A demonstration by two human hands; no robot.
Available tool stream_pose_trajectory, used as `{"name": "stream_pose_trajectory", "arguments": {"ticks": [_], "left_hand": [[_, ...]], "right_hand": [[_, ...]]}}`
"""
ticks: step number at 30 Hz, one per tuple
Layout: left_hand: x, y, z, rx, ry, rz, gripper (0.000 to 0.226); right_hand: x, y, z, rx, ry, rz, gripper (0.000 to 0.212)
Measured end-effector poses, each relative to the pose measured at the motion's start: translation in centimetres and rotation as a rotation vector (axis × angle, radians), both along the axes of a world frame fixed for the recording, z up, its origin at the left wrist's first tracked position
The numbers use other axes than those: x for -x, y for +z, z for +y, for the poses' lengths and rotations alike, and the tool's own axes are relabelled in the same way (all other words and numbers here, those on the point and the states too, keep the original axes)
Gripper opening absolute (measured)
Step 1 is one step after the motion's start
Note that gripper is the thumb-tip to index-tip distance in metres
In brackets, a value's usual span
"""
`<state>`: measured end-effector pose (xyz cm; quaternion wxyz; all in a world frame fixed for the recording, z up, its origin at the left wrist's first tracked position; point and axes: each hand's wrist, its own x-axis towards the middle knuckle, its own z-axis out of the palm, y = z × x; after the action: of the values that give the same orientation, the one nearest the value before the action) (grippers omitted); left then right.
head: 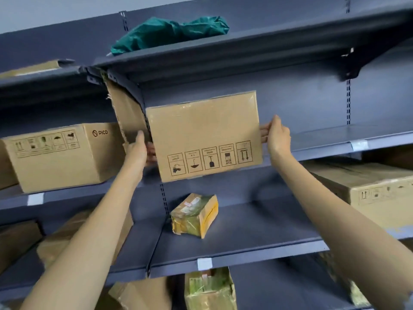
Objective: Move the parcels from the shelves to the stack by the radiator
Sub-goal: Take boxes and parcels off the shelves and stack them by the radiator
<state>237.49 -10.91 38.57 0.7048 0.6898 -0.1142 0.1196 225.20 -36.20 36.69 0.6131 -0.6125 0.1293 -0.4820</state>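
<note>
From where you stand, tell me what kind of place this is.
Probably a parcel storeroom or stockroom. Grey metal shelving holds cardboard cartons such as the PICO box and a small taped parcel, and both hands hold a box at a shelf.

"PICO" is printed on the left cardboard box (64,153).
</note>
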Motion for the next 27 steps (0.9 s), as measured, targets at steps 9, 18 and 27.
{"name": "stream_pose_trajectory", "arguments": {"ticks": [9,18,27], "left_hand": [[4.2,2.6,1.1,0.095,-0.298,0.027,0.029],[6.7,-2.0,2.1,-0.051,-0.524,-0.083,0.03],[18.7,-5.0,-13.5,-0.14,-0.758,-0.281,0.069]], "right_hand": [[2.8,2.3,-0.2,0.03,0.585,0.047,0.052],[5.4,-1.9,-0.5,0.097,0.657,0.211,0.045],[22.8,-6.9,-10.8,0.049,0.172,0.154,0.028]]}}
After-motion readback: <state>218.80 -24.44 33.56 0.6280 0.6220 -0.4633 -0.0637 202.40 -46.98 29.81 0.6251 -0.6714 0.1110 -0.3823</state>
